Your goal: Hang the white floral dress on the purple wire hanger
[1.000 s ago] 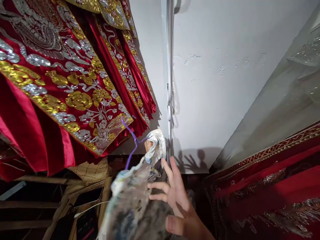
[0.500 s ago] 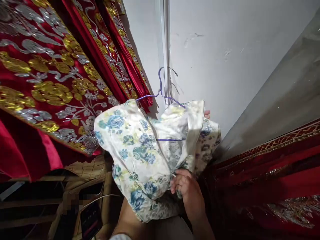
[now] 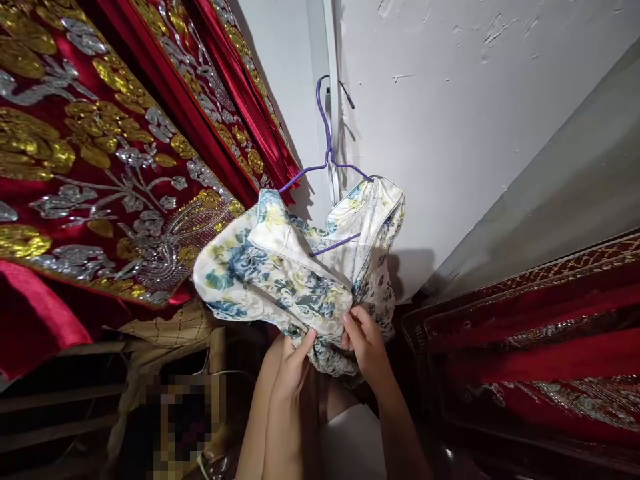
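Observation:
A white blouse (image 3: 300,293) with blue and yellow-green flowers hangs in front of me on a purple hanger (image 3: 329,143), whose hook is caught at a pale vertical strip. My left hand (image 3: 296,357) grips the lower edge of the blouse between thumb and fingers. At the front, where the two sides of the neckline meet, my right hand (image 3: 363,337) pinches the fabric. The hanger's lower bar shows through the open neck. Fabric hides some fingertips of both hands.
Red cloth (image 3: 125,153) with gold and silver embroidery hangs at the left. A light wall (image 3: 475,100) stands behind. More red trimmed cloth (image 3: 550,320) lies at the right. Wooden slatted furniture (image 3: 65,393) is at the lower left, beside my bare legs.
The blouse front has been pulled together and its lower part gathered. My left hand, mostly hidden before, has come into view on the lower edge. The right hand stays at the front.

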A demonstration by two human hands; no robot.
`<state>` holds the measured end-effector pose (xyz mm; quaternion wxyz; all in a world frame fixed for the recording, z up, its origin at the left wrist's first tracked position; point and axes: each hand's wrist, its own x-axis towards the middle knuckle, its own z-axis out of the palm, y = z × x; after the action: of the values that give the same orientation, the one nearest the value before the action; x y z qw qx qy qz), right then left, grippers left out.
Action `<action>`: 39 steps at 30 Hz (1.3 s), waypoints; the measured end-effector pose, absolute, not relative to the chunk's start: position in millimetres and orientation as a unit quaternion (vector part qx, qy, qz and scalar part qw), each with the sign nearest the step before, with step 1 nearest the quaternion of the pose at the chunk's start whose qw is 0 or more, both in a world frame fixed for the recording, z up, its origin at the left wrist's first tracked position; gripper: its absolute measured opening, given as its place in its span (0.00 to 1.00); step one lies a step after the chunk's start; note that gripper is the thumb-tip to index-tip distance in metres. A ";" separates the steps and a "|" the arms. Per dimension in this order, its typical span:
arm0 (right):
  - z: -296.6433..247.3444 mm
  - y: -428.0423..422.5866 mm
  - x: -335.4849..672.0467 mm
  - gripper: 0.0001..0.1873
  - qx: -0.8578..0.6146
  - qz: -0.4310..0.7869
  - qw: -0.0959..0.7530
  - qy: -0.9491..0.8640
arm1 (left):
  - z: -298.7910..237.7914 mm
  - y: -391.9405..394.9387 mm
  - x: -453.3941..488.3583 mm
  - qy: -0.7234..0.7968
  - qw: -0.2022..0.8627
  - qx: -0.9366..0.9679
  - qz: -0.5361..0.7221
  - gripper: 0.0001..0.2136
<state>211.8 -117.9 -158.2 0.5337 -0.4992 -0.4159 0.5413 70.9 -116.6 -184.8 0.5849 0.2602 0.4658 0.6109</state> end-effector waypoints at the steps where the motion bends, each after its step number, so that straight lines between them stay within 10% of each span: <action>1: -160.7 -117.3 211.7 0.19 -0.499 0.541 0.533 -0.418 | -185.7 -118.3 71.6 0.461 0.599 0.246 0.607 0.27; 8: -154.5 -117.6 217.7 0.20 -0.488 0.502 0.567 -0.434 | -182.9 -110.8 70.8 0.460 0.613 0.208 0.608 0.28; 16: -159.4 -128.3 216.6 0.15 -0.487 0.495 0.653 -0.303 | -204.6 -117.2 86.0 0.538 0.168 0.418 0.712 0.14; 22: -126.4 -126.3 216.4 0.15 -0.481 0.521 0.535 -0.459 | -180.4 -108.5 103.6 0.451 0.222 0.707 0.498 0.07; 34: 15.0 -3.2 235.5 0.12 -0.386 0.459 0.613 -0.515 | -179.7 -75.2 91.3 0.467 0.210 0.816 0.267 0.09; 39: 7.3 -25.7 228.7 0.15 -0.364 0.423 0.625 -0.546 | -100.6 -51.7 80.3 0.388 0.207 0.775 0.453 0.08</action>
<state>228.7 -25.7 7.3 0.6253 -0.3639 -0.5456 0.4229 80.3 -51.7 -100.6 0.2069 0.7753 0.3884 0.4531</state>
